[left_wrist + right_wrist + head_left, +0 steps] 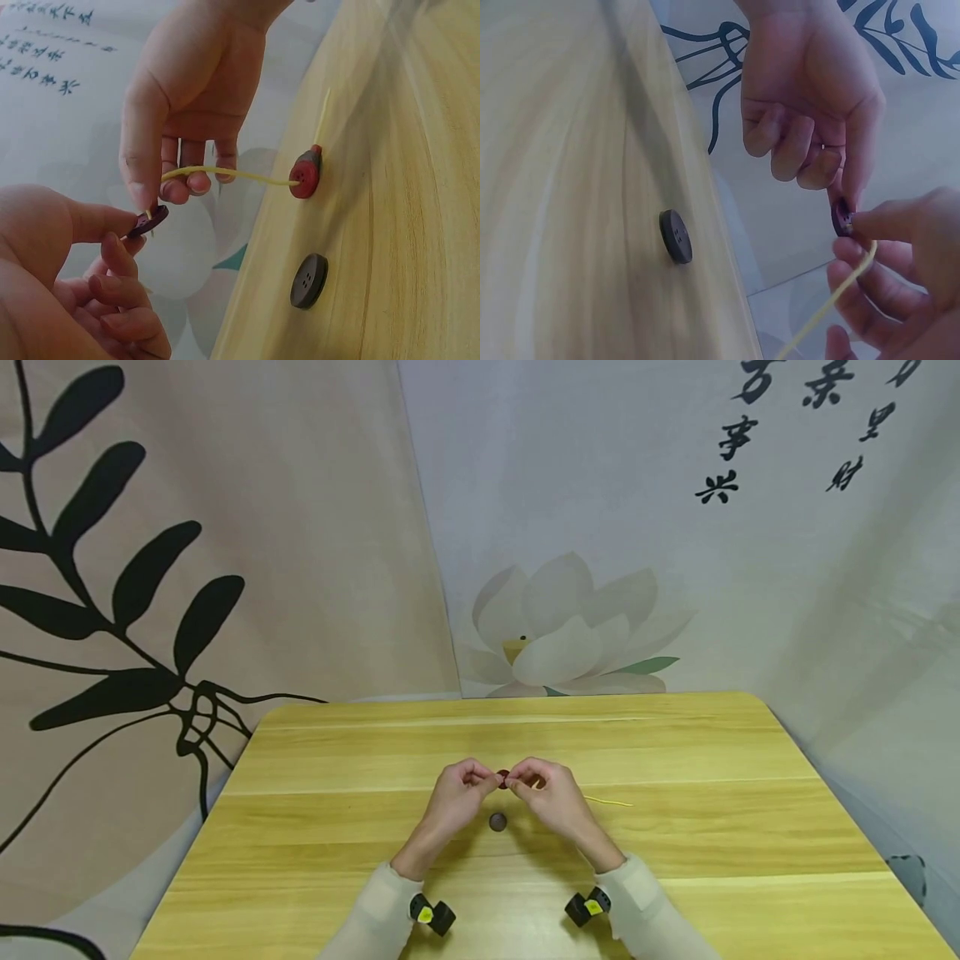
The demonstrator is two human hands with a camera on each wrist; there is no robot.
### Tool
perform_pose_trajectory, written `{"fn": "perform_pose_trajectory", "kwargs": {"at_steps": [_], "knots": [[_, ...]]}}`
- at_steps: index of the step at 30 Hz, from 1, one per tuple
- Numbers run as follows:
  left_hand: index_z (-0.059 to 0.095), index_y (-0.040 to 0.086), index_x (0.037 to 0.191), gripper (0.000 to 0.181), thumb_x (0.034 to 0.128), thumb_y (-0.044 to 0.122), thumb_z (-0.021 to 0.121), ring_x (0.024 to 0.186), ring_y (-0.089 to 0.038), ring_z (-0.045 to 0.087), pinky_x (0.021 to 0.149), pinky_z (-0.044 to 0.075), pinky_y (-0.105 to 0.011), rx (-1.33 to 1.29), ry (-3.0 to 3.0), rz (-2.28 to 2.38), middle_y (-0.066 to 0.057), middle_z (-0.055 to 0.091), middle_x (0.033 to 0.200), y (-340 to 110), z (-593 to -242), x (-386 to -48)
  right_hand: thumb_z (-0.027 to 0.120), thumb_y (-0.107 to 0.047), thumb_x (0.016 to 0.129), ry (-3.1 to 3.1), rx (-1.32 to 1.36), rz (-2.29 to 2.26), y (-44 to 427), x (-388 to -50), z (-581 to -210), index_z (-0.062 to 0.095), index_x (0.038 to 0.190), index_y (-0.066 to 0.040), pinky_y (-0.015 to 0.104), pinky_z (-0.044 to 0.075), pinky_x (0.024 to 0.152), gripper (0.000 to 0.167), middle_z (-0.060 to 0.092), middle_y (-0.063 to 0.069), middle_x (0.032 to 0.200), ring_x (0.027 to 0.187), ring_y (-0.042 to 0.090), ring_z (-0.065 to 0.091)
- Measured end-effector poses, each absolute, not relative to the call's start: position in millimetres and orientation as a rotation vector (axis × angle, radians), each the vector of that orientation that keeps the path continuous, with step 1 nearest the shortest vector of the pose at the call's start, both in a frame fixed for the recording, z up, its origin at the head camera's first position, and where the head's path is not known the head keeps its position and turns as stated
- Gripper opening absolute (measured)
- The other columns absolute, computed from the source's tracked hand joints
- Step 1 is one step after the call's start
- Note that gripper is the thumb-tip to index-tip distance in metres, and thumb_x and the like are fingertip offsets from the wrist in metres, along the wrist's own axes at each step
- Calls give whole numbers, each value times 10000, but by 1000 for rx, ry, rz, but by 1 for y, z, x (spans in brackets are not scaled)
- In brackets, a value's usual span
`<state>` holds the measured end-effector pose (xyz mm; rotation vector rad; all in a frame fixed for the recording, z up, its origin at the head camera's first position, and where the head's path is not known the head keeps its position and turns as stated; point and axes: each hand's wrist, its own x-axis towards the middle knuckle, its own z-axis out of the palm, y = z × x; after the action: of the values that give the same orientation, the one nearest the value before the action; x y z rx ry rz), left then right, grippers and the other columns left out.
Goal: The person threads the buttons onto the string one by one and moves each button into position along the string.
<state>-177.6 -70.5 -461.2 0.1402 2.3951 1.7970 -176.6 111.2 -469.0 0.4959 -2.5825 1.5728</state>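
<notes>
My left hand [456,793] pinches a dark red button [152,218] by its edge between thumb and finger, above the table. My right hand [557,795] meets it from the other side and pinches a yellow string [240,175] at the button's holes. A short tip of string shows at the button's far face in the left wrist view. The string runs from the right fingers to a red button [302,181] resting on the table, with a grey and a small red piece [313,154] behind it. A dark grey-brown button [497,822] lies below the hands.
The wooden table [300,827] spreads out around both hands. A yellow string end [615,802] lies on it to the right of the right hand. Printed curtains [337,527] hang behind the table.
</notes>
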Motion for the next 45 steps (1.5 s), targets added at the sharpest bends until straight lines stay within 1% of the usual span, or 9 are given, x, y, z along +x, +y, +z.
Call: {"fn": "perform_pose_trajectory", "kwargs": {"at_steps": [3, 9, 12, 16, 19, 25, 33, 38, 45], "knots": [[669, 47, 872, 144, 933, 177, 678, 572, -124, 447, 495, 359, -220, 140, 2394, 1796, -96, 587, 774, -71, -462, -178, 709, -128, 918, -2565, 517, 1568, 111, -176, -469, 714, 881, -133, 338, 492, 762, 37, 720, 70, 832, 746, 99, 605], [672, 46, 871, 131, 932, 162, 674, 565, -118, 440, 491, 351, -215, 132, 2394, 1795, -130, 596, 788, -71, -461, -177, 730, -123, 899, -2559, 506, 1547, 111, -176, -470, 711, 909, -123, 322, 488, 758, 22, 701, -14, 794, 742, 83, 605], [674, 43, 871, 123, 930, 150, 669, 571, -122, 444, 492, 352, -216, 131, 2400, 1794, -145, 601, 791, -71, -461, -178, 742, -91, 880, -2548, 492, 1557, 110, -175, -469, 701, 980, -113, 348, 488, 764, 111, 678, -57, 781, 750, 89, 608], [677, 42, 871, 123, 930, 149, 665, 585, -130, 453, 500, 358, -221, 121, 2403, 1795, -180, 612, 813, -71, -460, -178, 751, -64, 864, -2536, 516, 1576, 110, -175, -469, 679, 1071, -111, 364, 489, 762, 224, 675, -56, 798, 756, 105, 608], [680, 49, 870, 120, 927, 154, 666, 598, -126, 459, 511, 363, -222, 103, 2418, 1786, -142, 610, 796, -71, -460, -179, 759, -75, 861, -2541, 565, 1547, 109, -176, -470, 667, 1101, -110, 379, 497, 754, 260, 681, -37, 829, 762, 109, 597], [686, 58, 862, 116, 919, 159, 678, 616, -127, 456, 522, 354, -221, 83, 2431, 1792, -36, 580, 744, -70, -461, -181, 780, -41, 828, -2541, 617, 1458, 107, -175, -470, 656, 1118, -93, 481, 516, 756, 319, 679, -2, 859, 767, 135, 597], [670, 51, 871, 124, 931, 160, 668, 637, -137, 469, 529, 367, -225, 77, 2415, 1782, -99, 599, 790, -70, -463, -178, 789, -28, 820, -2546, 647, 1323, 104, -174, -475, 655, 1116, -47, 407, 541, 665, 326, 664, 23, 856, 748, 149, 593], [668, 48, 875, 127, 938, 157, 658, 636, -139, 461, 532, 365, -226, 70, 2404, 1785, -30, 562, 751, -70, -464, -178, 794, -38, 819, -2546, 653, 1302, 102, -174, -475, 663, 1103, -67, 400, 535, 649, 314, 667, 19, 844, 737, 142, 588], [670, 45, 872, 111, 935, 135, 654, 634, -130, 457, 526, 352, -215, 69, 2411, 1787, -15, 562, 744, -68, -462, -178, 813, -61, 807, -2511, 702, 1213, 101, -175, -475, 674, 1076, -54, 369, 520, 630, 302, 689, 13, 843, 710, 142, 592]]}}
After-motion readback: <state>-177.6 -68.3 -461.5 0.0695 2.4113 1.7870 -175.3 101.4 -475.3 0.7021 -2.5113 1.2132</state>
